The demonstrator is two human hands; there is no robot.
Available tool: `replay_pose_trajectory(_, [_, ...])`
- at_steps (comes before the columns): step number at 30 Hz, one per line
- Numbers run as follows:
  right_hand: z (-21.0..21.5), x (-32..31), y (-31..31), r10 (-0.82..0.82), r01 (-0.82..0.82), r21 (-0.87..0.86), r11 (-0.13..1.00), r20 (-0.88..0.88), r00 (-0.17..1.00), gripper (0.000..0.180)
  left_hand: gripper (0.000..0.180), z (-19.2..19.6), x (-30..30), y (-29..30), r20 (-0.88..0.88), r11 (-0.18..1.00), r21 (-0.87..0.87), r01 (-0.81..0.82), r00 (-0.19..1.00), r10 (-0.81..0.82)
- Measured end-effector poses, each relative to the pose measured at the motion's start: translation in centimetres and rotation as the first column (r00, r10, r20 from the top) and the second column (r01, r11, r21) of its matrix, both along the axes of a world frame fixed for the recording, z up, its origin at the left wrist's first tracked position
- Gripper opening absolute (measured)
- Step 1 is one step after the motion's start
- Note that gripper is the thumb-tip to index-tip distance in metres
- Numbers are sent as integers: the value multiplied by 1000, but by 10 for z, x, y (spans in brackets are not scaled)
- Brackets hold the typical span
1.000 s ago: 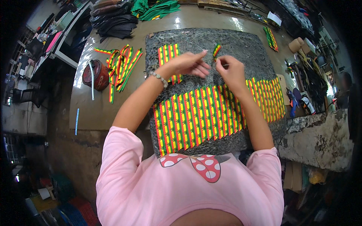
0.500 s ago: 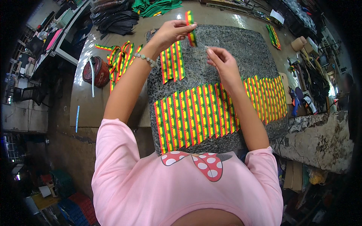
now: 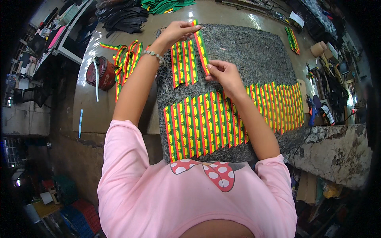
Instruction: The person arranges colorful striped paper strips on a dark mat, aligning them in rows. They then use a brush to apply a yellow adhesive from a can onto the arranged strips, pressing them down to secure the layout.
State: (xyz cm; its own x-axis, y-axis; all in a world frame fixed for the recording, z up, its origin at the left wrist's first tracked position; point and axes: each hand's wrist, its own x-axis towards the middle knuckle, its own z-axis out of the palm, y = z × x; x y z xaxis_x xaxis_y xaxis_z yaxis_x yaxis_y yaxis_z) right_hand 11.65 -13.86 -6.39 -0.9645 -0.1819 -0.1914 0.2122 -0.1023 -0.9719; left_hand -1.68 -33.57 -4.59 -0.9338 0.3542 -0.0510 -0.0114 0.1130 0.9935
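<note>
Between my two hands a striped ribbon strip (image 3: 201,48), red, yellow and green with leaf shapes, is stretched lengthwise over the grey felt-like board (image 3: 254,51). My left hand (image 3: 178,31) pinches its far end, and my right hand (image 3: 222,75) pinches the near end. Just left of it lies a short row of matching strips (image 3: 184,63), side by side. Nearer to me a long row of the same strips (image 3: 206,123) crosses the board, partly covered by my right forearm.
Left of the board are a loose heap of ribbon (image 3: 127,59) and a dark red tin (image 3: 106,75) with a pale stick. Black strips (image 3: 119,18) and green ribbons (image 3: 166,4) lie at the back. At right are a ribbon bundle (image 3: 292,39) and a brown roll (image 3: 317,49).
The ribbon strip, upright in my left hand before, now lies stretched between both hands. My right hand has come nearer to me and slightly left, taking hold of its near end.
</note>
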Motion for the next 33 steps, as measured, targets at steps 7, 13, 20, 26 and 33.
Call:
replay_pose_trajectory(7, [-17, 4, -3, 15, 4, 264, 965, -72, 997, 38, 35, -48, -14, -3, -296, 915, -376, -148, 955, 33])
replay_pose_trajectory(13, [-25, 3, -8, 40, 3, 405, 914, -96, 995, 37, 38, -62, -19, 1, -583, 788, -512, -341, 812, -27])
replay_pose_trajectory(20, [-36, 0, -9, 77, 57, 562, 825, -212, 974, 33, 36, -65, -18, 3, -631, 713, -555, -428, 776, -25])
replay_pose_trajectory(26, [-39, -2, -11, 52, 74, 577, 813, -200, 978, 31, 37, -62, -18, 2, -573, 786, -503, -359, 820, 8])
replay_pose_trajectory(33, [-25, -1, -18, 119, 67, 711, 700, -209, 971, 22, 54, -59, -1, 6, -747, 625, -530, -574, 665, -22])
